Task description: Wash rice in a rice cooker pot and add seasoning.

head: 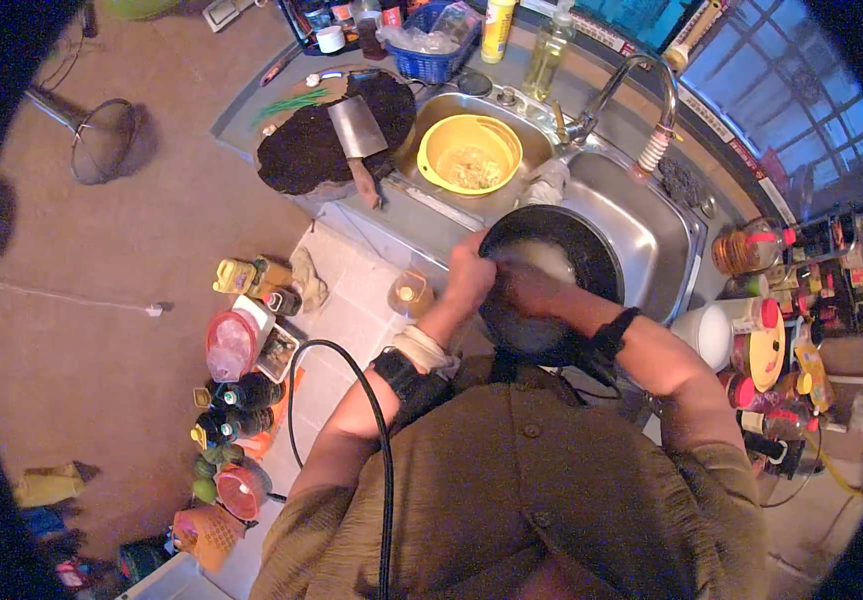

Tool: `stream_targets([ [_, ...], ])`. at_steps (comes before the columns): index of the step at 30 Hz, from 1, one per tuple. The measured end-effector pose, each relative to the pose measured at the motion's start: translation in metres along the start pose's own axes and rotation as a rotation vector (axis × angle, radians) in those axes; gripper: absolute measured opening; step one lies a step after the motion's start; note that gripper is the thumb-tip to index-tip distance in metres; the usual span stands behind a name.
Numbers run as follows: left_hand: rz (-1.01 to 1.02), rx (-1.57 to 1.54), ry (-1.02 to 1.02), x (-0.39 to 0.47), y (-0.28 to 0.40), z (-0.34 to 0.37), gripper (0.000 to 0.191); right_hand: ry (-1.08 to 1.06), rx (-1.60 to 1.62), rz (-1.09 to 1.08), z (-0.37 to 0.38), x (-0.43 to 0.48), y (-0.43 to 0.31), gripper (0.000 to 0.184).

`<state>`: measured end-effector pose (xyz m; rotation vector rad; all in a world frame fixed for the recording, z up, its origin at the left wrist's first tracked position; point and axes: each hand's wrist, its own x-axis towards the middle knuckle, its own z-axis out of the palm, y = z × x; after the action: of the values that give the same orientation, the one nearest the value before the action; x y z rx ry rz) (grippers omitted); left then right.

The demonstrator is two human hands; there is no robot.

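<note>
A dark round pan (596, 247) with some pale liquid inside is tilted over the near edge of the double sink. My left hand (470, 274) is closed on its left rim. Inside the pan, my right hand (529, 289) is blurred; its fingers are hard to make out, and whether it holds anything cannot be told. Beyond the pan, a yellow plastic colander (431, 150) with wet, pale bits in it sits in the left basin. A light cloth (547, 182) hangs over the divider between the basins. A cleaver (358, 127) lies on a dark chopping board (292, 161) left of the sink.
The chrome faucet (604, 94) arches over the right basin (645, 217). A blue basket (431, 64) and a soap bottle (547, 64) stand behind the sink. Jars and bottles crowd the counter at right. An oil jug (410, 294) stands at lower left, near my left forearm.
</note>
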<state>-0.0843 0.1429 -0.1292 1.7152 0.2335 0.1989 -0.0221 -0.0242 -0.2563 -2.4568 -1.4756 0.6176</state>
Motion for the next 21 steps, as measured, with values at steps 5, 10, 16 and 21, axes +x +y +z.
stream_targets([
  [5,-0.028,0.019,0.055,0.0,-0.015,-0.006,0.041,-0.134,0.012,0.542,-0.138,-0.017,-0.081,0.036],
  [10,-0.043,0.096,0.024,0.005,-0.036,0.007,0.043,-0.559,-0.304,0.019,-0.055,-0.058,-0.017,0.033],
  [16,-0.051,-0.012,-0.022,0.009,-0.044,-0.003,0.045,-0.665,0.023,-0.025,-0.033,-0.013,-0.057,0.028],
  [21,0.071,0.01,-0.058,0.003,-0.026,-0.008,0.044,-0.006,-0.163,0.045,-0.049,-0.001,-0.032,0.031],
])
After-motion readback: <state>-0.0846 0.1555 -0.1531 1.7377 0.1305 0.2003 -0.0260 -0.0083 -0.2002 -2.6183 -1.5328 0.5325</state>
